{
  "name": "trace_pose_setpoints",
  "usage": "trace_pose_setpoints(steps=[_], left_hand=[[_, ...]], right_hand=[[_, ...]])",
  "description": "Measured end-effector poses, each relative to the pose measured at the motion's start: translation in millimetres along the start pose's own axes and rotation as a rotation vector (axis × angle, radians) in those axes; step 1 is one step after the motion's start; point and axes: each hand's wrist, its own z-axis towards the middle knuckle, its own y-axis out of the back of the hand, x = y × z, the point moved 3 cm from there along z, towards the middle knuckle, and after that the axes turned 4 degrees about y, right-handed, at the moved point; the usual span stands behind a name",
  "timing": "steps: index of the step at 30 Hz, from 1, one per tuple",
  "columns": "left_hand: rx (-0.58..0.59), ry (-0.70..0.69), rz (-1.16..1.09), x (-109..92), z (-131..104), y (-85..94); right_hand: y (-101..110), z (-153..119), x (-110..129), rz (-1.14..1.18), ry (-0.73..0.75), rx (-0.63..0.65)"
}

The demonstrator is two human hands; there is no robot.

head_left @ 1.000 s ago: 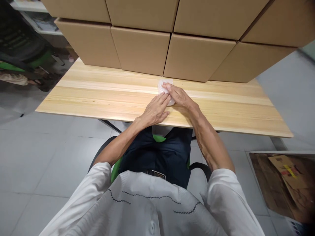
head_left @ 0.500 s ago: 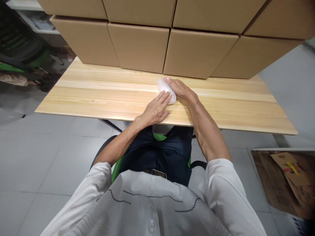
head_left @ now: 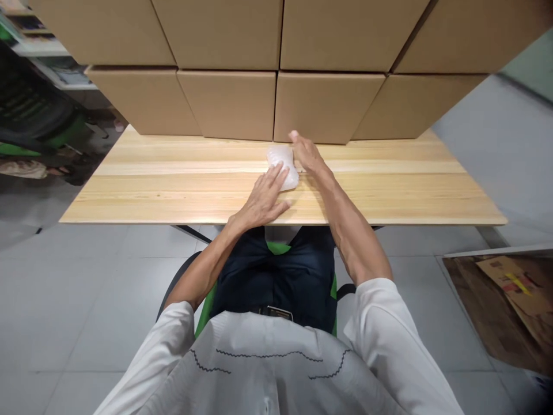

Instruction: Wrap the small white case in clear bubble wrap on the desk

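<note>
A small white, translucent bundle that looks like bubble wrap (head_left: 280, 154) lies on the wooden table (head_left: 173, 178). Whether anything is inside it I cannot tell. My left hand (head_left: 264, 196) rests on its near left part, fingers stretched out and thumb spread toward the right. Along the bundle's right edge, my right hand (head_left: 307, 154) is turned on its side, one digit pointing up and away from the others. The lower fingers of that hand are partly hidden, and it appears to touch the wrap's edge without gripping it.
Stacked cardboard boxes (head_left: 228, 104) form a wall along the table's back edge. To the left are a dark chair (head_left: 38, 98) and shelves (head_left: 43, 49). Flattened cardboard (head_left: 514, 288) lies at the lower right. The table's front edge runs close to my lap.
My right hand has come off the top of the bundle and turned on its side beside it. The left hand stays on the wrap. The view has tilted up slightly.
</note>
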Motion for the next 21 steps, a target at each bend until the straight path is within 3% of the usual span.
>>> trace_pose_setpoints(steps=[2,4,8,12,17,21], left_hand=[[-0.131,0.142,-0.241,3,3,9.1],[-0.280,0.338,-0.537,10,5,15.9],[-0.447,0.622,-0.910,19,15,15.6],[-0.387,0.726,-0.873,29,29,2.5],[-0.322,0.703,-0.809,47,41,-11.0],[-0.340,0.682,-0.855,46,45,-11.6]], right_hand=[[10,-8,-4,0.064,-0.021,-0.105],[14,-22,-6,0.152,-0.049,-0.126],[0,-52,-3,0.359,-0.203,-0.114],[-26,-67,5,0.530,-0.338,-0.164],[-38,-70,10,0.497,-0.229,-0.169],[-40,-73,10,0.460,-0.183,-0.135]])
